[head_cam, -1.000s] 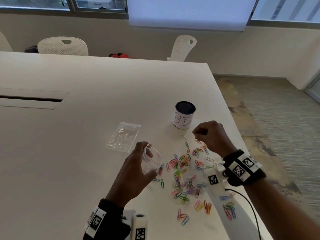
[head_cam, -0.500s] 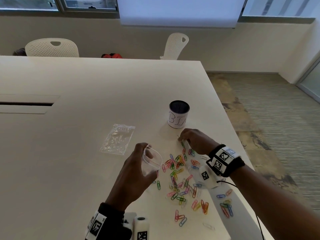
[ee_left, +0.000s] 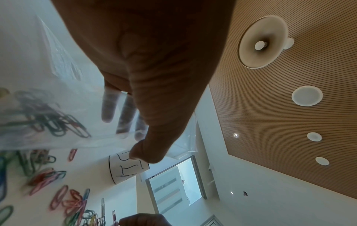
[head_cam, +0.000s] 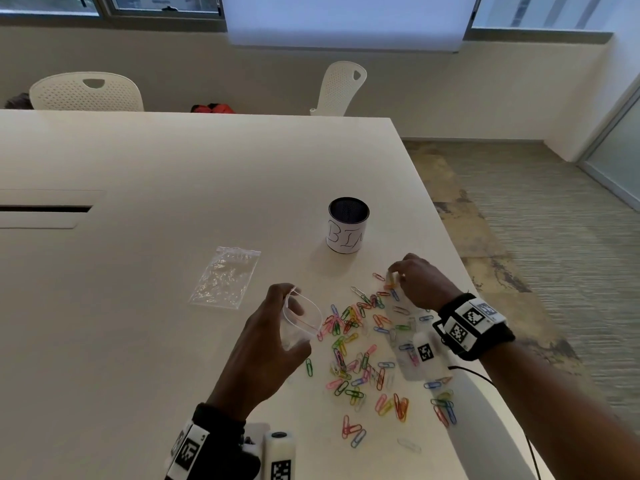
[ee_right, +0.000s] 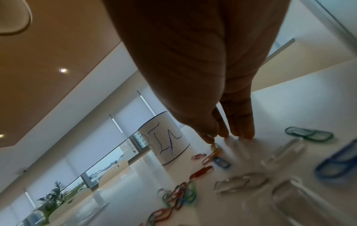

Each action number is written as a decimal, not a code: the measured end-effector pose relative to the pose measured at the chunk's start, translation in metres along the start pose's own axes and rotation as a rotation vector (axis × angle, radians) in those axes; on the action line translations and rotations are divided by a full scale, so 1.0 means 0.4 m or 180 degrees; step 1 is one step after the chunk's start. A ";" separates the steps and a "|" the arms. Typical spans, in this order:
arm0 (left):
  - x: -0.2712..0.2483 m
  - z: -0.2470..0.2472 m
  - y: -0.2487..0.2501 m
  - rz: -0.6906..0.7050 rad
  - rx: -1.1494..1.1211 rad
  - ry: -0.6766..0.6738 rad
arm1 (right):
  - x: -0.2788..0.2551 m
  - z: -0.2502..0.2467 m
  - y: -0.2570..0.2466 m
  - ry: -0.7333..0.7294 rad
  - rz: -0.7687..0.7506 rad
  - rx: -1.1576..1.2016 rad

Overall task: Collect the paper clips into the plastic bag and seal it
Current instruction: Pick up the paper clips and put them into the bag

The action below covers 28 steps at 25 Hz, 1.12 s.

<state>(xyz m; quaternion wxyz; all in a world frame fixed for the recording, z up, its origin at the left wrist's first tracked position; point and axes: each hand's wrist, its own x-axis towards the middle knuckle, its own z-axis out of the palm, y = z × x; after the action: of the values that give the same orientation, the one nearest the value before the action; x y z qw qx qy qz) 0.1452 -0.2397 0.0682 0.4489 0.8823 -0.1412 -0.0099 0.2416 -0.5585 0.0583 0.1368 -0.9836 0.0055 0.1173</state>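
Left hand: the left hand (head_cam: 273,344) holds a clear plastic bag (head_cam: 300,318) above the table (head_cam: 145,341), thumb on one wall and fingers (ee_left: 107,107) behind the other, so that the mouth stands open and faces up and toward the clips.
Bag contents: in the left wrist view several paper clips show dimly through the film near the bottom of the bag; their count cannot be told.
Right hand: the right hand (head_cam: 420,284) reaches down to the far edge of the scatter, thumb and forefinger pinching a yellow-orange clip (head_cam: 390,281) that stands tilted up from the table; the other fingertips (ee_right: 244,131) touch the surface just beside it.
Paper clips: the loose paper clips (head_cam: 360,344) in pink, green, blue, red, yellow and clear lie spread on the table between the two hands and on toward the near edge, many overlapping.
Second bag: another clear bag (head_cam: 227,277) lies flat on the table to the left of the held one, apart from the clips.
Bin: a white cylinder with a dark inside, hand-lettered "BIN" (head_cam: 348,225), stands upright beyond the clips, near the right hand.
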 end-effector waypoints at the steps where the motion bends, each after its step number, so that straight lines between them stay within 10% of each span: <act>1: 0.001 0.001 -0.001 -0.0002 0.0007 -0.0008 | -0.006 0.005 -0.015 -0.0052 -0.0056 0.0028; 12: 0.003 -0.003 -0.004 0.0024 0.0056 0.0002 | -0.074 0.018 -0.128 -0.0621 -0.0607 -0.0181; 28: -0.006 -0.011 -0.002 -0.0059 -0.0009 0.0046 | -0.084 0.059 -0.178 -0.0018 -0.1004 -0.0194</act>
<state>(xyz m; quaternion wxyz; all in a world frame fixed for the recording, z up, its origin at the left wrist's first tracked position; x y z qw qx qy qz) 0.1436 -0.2352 0.0700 0.4510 0.8830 -0.1298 -0.0080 0.2067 -0.4845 0.0631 0.1237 -0.9756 -0.1531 0.0972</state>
